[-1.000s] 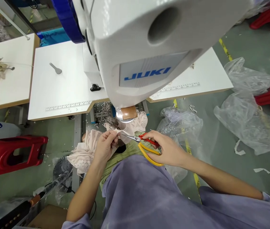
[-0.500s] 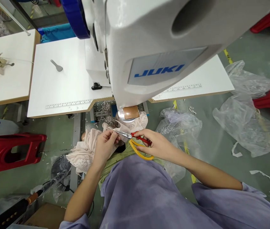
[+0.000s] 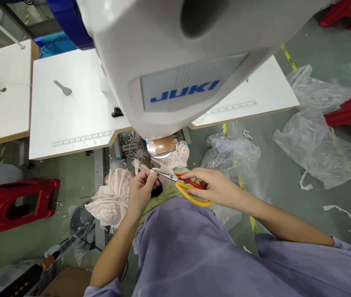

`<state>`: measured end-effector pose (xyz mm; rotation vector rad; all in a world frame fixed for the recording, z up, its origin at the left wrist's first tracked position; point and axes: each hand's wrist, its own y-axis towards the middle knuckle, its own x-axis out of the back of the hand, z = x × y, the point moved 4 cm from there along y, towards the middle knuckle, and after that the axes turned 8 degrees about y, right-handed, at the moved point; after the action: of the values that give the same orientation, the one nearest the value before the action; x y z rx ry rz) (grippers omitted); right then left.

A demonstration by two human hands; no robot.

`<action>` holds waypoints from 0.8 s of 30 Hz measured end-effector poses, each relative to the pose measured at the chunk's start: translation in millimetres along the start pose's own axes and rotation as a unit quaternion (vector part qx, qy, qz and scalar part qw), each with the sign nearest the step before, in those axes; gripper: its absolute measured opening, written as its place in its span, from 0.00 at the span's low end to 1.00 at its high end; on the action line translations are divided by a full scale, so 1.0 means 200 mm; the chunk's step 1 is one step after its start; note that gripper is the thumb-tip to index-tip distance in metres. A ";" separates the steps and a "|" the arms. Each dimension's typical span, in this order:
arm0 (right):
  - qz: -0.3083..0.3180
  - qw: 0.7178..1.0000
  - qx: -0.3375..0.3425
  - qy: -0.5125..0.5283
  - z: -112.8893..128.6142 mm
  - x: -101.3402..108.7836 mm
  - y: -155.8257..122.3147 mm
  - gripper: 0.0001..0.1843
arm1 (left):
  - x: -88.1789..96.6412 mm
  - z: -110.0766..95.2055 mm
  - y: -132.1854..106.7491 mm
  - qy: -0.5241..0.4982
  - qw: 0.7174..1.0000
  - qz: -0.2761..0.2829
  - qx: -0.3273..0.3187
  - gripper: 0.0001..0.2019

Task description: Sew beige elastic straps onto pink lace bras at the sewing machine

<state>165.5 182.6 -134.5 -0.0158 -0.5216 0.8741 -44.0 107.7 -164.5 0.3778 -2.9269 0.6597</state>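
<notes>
My right hand (image 3: pixel 208 186) is closed around the handles of scissors (image 3: pixel 190 190), one red and one yellow. Their metal blades point left, with the tips at the fingers of my left hand (image 3: pixel 143 187). That hand pinches an edge of a pale pink lace bra (image 3: pixel 112 198). One cup hangs to the left of my left wrist, and another lace part lies under the machine head near the brown plate. My fingers hide the exact spot where the blade tips meet the fabric.
The white JUKI sewing machine (image 3: pixel 178 90) looms above my hands. A white table (image 3: pixel 73 119) with a printed ruler lies behind. Left stands a red stool (image 3: pixel 17 202). Plastic bags (image 3: pixel 231 161) and fabric scraps litter the floor at right.
The view has shifted, so the machine head sits further left. My right hand and the scissors have drawn slightly to the right of my left hand, which keeps its pinch.
</notes>
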 end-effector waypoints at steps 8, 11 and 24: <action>0.002 0.998 -0.036 0.051 -0.05 0.00 -0.01 0.17 | -0.06 -0.02 0.00 0.064 0.998 -0.006 -0.014 0.16; -0.010 0.998 -0.030 0.060 -0.07 -0.01 -0.02 0.16 | -0.06 -0.01 -0.01 0.056 0.998 -0.016 0.000 0.16; -0.243 0.940 -0.106 -0.213 -0.40 0.77 0.16 0.21 | -0.22 -0.15 -0.03 -0.114 0.991 0.024 0.060 0.16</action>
<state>257.8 332.5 -145.0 0.1048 -0.9780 0.3282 1.3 125.1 -141.7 0.4211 -3.1288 0.8556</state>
